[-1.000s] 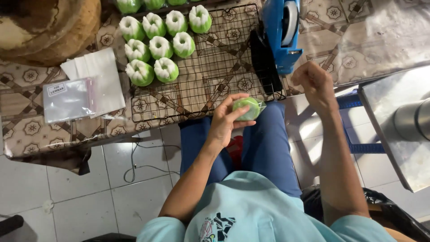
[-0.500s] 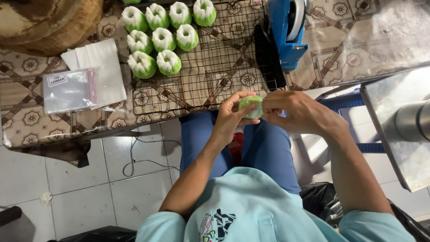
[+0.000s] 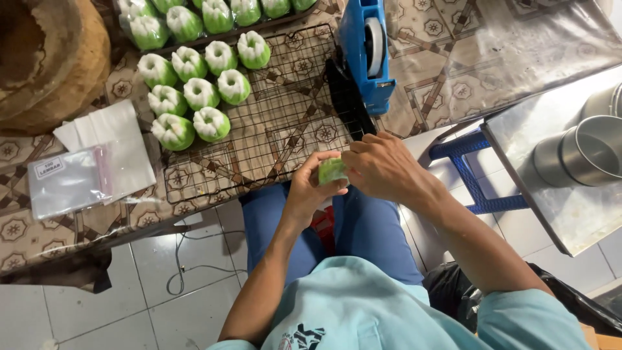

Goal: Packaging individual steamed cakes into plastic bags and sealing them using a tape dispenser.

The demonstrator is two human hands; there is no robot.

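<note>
Hands are meeting over the person's lap, just at the near edge of the table. Left hand (image 3: 310, 189) is curling its fingers and thumb around a small green-and-white moulded cake (image 3: 332, 170), gripping it from below, while right hand (image 3: 382, 165) is closing over the cake's other side, its fingers pressing against it — so both hands are holding the 1 piece between them. The cake is sitting above the blue-trousered knees, just beside the front rim of a black wire cooling rack (image 3: 278, 139) lying on the patterned, plastic-covered tabletop (image 3: 453, 78).

On the rack's far left part, 8 more green-and-white cakes (image 3: 194, 97) are standing in loose rows, well apart from the hands. A blue tape dispenser (image 3: 366, 48) is standing just beyond the right hand, touching the rack's right edge. A stack of clear plastic bags (image 3: 78, 178) is lying left of the rack — near a large brown woven basket (image 3: 45, 58).
</note>
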